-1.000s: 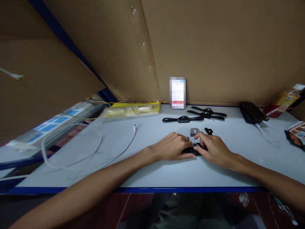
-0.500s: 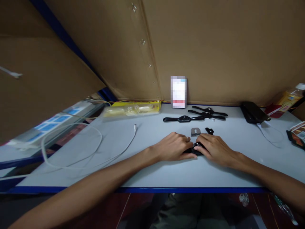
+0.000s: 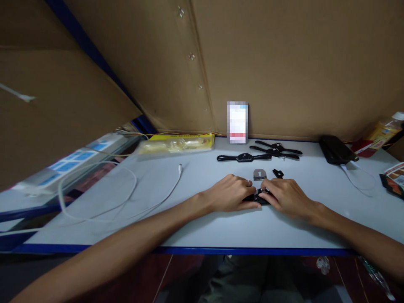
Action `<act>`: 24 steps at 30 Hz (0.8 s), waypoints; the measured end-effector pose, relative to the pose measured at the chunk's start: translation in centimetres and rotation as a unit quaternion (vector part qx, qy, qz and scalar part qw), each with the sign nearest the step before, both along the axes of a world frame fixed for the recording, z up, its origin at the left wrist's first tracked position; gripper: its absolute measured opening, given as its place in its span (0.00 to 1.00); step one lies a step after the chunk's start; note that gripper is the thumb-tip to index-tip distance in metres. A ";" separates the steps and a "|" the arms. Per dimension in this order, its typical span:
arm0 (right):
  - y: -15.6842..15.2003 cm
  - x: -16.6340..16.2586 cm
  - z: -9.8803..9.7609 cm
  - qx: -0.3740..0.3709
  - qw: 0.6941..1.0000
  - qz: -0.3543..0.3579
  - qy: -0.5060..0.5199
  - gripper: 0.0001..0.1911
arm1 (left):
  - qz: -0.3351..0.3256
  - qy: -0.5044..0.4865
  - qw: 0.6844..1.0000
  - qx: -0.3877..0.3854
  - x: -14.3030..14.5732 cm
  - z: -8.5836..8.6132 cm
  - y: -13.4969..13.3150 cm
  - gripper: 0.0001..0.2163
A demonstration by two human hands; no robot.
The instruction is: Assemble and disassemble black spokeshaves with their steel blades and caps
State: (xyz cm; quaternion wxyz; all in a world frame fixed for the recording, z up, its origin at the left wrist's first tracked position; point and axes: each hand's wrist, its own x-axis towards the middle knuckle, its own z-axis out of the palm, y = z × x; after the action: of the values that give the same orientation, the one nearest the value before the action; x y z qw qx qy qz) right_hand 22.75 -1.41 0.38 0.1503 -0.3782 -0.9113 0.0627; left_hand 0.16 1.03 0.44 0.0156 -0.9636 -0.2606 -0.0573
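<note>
My left hand (image 3: 230, 193) and my right hand (image 3: 285, 194) meet over a small black tool (image 3: 257, 198) lying on the white table (image 3: 202, 227). Both hands curl their fingers round it; most of it is hidden under them. A ring shows on a finger of my left hand. Just behind the hands lie a small grey metal plate (image 3: 259, 174) and a little black part (image 3: 277, 173).
Three more black two-handled tools (image 3: 243, 158) lie further back. A white cable (image 3: 132, 198) loops on the left. A yellow packet (image 3: 176, 144), a blurred card (image 3: 237, 122), a black pouch (image 3: 336, 149) and a bottle (image 3: 383, 130) stand along the cardboard back wall.
My right hand has edged slightly back toward the grey plate on the black tool; my left hand keeps its place. The view has shifted a little.
</note>
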 end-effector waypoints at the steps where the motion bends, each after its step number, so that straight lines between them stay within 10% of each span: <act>1: -0.1 0.0 0.0 -0.006 1.000 0.008 0.006 0.11 | 0.000 -0.001 1.000 -0.003 0.0 0.0 0.0 0.27; 16: -0.4 -0.5 0.5 -0.074 0.994 -0.069 0.045 0.06 | 0.002 0.006 1.000 0.010 0.0 -0.2 0.1 0.26; 24: -0.5 -0.7 0.5 -0.047 0.998 0.001 0.041 0.10 | 0.001 -0.002 1.000 -0.003 0.0 0.1 0.0 0.26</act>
State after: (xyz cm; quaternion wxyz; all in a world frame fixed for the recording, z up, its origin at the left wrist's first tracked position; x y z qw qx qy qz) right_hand 22.08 -1.93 0.84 0.1692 -0.3811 -0.9008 0.1215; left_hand 0.16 1.04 0.51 0.0119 -0.9634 -0.2614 -0.0587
